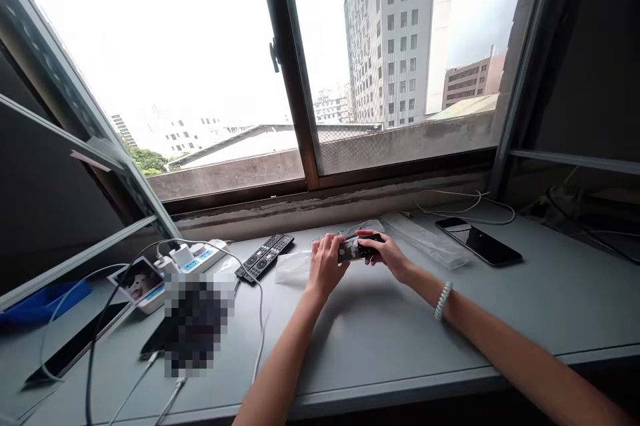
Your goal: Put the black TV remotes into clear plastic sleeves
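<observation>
Both of my hands meet over the grey table [380, 333] near the window. My left hand [326, 265] and my right hand [387, 254] are closed on the two ends of a small black remote [359, 248] that seems partly wrapped in clear plastic. A beaded bracelet [443, 300] circles my right wrist. A clear plastic bag [295, 267] lies flat just left of my left hand. Two more black remotes [265, 256] lie side by side further left.
A black phone [479, 241] lies at the right with a clear plastic sleeve [425, 239] and a white cable [470, 207] near it. At the left are a white power strip [197, 257], a card with a picture [137, 279], cables, a dark tablet [75, 346] and a blurred patch.
</observation>
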{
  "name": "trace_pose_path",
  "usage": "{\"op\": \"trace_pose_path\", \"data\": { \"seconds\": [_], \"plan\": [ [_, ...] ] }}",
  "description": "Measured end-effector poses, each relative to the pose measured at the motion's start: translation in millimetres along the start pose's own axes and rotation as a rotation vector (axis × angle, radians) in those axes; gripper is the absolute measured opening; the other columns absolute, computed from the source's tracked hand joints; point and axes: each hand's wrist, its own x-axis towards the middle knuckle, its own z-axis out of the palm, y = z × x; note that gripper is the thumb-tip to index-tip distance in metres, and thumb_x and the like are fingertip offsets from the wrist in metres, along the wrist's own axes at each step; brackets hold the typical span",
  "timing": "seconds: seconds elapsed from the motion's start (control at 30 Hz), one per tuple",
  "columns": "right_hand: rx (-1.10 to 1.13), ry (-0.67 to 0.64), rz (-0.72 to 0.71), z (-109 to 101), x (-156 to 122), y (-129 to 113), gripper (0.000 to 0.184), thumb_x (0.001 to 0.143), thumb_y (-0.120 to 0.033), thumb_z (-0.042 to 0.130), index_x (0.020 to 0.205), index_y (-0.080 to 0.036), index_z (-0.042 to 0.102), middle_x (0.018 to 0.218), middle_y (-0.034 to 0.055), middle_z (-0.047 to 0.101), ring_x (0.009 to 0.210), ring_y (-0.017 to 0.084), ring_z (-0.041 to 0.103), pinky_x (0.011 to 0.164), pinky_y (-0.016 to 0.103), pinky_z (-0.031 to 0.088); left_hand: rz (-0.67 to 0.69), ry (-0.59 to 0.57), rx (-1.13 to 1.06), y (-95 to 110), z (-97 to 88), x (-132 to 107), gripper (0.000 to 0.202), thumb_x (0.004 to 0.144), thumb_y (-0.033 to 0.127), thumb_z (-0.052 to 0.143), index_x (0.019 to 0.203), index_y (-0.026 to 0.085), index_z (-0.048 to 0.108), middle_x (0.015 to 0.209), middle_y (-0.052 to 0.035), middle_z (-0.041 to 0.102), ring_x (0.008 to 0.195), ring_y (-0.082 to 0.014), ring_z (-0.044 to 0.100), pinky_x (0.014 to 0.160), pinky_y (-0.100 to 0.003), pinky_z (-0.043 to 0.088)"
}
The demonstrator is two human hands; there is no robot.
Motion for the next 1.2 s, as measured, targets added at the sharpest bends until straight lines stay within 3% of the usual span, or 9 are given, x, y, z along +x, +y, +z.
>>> {"op": "trace_pose_path", "data": {
  "seconds": [0.17, 0.33, 0.53, 0.73, 1.2],
  "plan": [
    [0.208, 0.185, 0.040, -14.9, 6.7, -7.3, 0.012, 0.070, -0.032, 0.065, 0.074, -0.021, 0.065, 0.055, -0.0007, 0.057, 0.041, 0.008, 0.044, 0.037, 0.021, 0.038, -0.079, -0.023, 0.014, -5.3, 1.0, -0.9, 0.032, 0.079, 0.038, 0.061, 0.106, 0.023, 0.051, 0.102, -0.0029, 0.062, 0.097, -0.0209, 0.057, 0.089, -0.036, 0.039],
    [0.415, 0.215, 0.112, -25.7, 14.0, -4.2, 0.033, 0.077, -0.046, 0.053, 0.057, -0.020, 0.054, 0.052, 0.0034, 0.055, 0.045, 0.011, 0.048, 0.041, 0.022, 0.043, -0.105, -0.116, 0.012, -5.2, 1.9, -3.7, 0.040, 0.081, 0.048, 0.057, 0.112, 0.023, 0.051, 0.106, -0.0047, 0.065, 0.095, -0.0217, 0.061, 0.084, -0.035, 0.043],
    [0.436, 0.143, 0.143, -27.2, 18.1, 0.9, 0.022, 0.078, -0.036, 0.055, 0.063, -0.020, 0.056, 0.056, 0.0025, 0.059, 0.046, 0.011, 0.052, 0.043, 0.021, 0.045, -0.164, -0.176, 0.009, -7.5, 2.1, -6.6, 0.037, 0.083, 0.047, 0.054, 0.114, 0.026, 0.052, 0.111, -0.0038, 0.065, 0.095, -0.0213, 0.063, 0.084, -0.032, 0.044],
    [0.439, 0.061, 0.120, -31.1, 18.8, -1.4, 0.023, 0.073, -0.039, 0.066, 0.068, -0.019, 0.056, 0.059, -0.0004, 0.057, 0.048, 0.009, 0.052, 0.041, 0.019, 0.043, -0.181, -0.187, 0.006, -11.8, 5.9, -8.8, 0.037, 0.085, 0.046, 0.051, 0.115, 0.025, 0.053, 0.110, -0.0053, 0.065, 0.092, -0.0219, 0.064, 0.080, -0.030, 0.045],
    [0.431, 0.050, 0.146, -30.8, 21.3, 6.2, 0.018, 0.071, -0.026, 0.070, 0.089, -0.026, 0.070, 0.064, -0.0028, 0.057, 0.045, 0.005, 0.049, 0.034, 0.012, 0.038, -0.182, -0.212, -0.010, -21.4, 7.5, -10.8, 0.033, 0.084, 0.044, 0.052, 0.111, 0.026, 0.056, 0.107, -0.0043, 0.066, 0.092, -0.0217, 0.063, 0.079, -0.030, 0.045]
  ]
}}
